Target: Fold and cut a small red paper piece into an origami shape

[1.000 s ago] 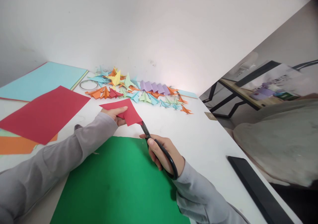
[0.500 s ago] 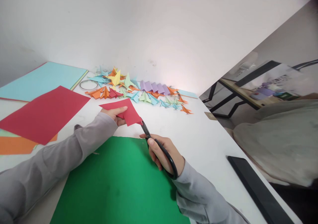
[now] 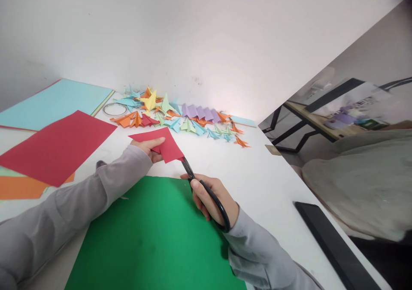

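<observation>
Pinched between the thumb and fingers of my left hand (image 3: 150, 147) is a small folded piece of red paper (image 3: 171, 146), held above the table. My right hand (image 3: 214, 197) grips black-handled scissors (image 3: 210, 191), its fingers around the handles. The blades point up and left, and their tip is at the lower right corner of the red paper. How far the blades are apart is hard to make out. Below both hands lies a large green sheet (image 3: 154, 234) on the white table (image 3: 267, 195).
Along the wall lie several folded paper shapes (image 3: 149, 101), a purple pleated strip (image 3: 201, 113) and a wire ring (image 3: 115, 109). Red (image 3: 61, 146), light blue (image 3: 58, 103) and orange (image 3: 22, 188) sheets are at the left. A black bar (image 3: 334, 243) lies at the right edge.
The scissor blades have shifted slightly at the red paper's corner, and the small red flap at their tip shows less. Both hands have stayed nearly in place.
</observation>
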{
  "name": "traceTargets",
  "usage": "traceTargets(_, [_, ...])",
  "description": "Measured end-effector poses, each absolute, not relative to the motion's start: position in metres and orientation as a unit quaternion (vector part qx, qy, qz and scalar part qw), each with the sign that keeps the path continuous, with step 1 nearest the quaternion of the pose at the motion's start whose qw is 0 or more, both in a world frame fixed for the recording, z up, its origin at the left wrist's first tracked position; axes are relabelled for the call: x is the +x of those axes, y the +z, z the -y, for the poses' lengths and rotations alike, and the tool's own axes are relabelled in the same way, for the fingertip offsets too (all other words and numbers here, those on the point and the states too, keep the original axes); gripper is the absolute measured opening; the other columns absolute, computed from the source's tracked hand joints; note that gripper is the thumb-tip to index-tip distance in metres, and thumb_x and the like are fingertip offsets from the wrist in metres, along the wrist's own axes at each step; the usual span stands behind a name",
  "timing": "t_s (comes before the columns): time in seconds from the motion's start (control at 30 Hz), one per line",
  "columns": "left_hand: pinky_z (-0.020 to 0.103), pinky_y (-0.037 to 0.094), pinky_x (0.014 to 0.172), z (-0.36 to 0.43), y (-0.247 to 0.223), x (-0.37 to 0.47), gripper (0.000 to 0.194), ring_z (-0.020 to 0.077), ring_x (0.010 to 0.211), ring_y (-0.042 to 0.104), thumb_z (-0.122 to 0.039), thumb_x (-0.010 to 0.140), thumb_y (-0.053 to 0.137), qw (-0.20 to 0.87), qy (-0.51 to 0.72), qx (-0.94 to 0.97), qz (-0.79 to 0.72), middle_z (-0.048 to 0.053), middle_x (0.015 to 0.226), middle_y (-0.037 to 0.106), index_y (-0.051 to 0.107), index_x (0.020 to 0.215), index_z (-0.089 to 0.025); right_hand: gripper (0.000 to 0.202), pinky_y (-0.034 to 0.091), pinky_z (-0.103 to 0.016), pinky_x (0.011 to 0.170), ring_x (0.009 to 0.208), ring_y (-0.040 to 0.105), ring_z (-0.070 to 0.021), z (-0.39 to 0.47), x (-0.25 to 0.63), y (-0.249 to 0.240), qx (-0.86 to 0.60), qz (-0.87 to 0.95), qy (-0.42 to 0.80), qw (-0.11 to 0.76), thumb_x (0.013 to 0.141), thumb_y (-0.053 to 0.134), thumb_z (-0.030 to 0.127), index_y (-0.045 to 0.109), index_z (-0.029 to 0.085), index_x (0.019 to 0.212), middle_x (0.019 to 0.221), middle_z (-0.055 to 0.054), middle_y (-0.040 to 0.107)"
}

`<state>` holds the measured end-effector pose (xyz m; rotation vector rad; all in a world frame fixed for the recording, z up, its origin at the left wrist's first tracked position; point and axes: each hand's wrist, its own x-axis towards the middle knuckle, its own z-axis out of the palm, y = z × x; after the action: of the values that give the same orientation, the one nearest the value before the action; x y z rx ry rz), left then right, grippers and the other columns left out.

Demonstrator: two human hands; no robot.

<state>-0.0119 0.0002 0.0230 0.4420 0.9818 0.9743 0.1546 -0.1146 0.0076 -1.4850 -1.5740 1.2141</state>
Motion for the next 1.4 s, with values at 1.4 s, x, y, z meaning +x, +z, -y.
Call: traceTargets(1.4, [0.027, 0.058, 0.050, 0.0032, 0.0268, -0.0099, 0.015, 0.0181, 0.056, 0.067, -0.001, 0.074, 0.056, 0.738, 0.459, 0.199, -0.453, 0.009, 0.065, 0.069, 0.062, 0.088, -0.005, 0.060, 0.031, -0.017, 0.028, 0.027, 0.037, -0.0053, 0.1148, 0.1547, 0.0086, -0.568, 0.597, 0.461, 0.330, 0.082, 0.039, 0.060, 0.059, 0.010, 0.108, 0.043, 0.007, 0.042])
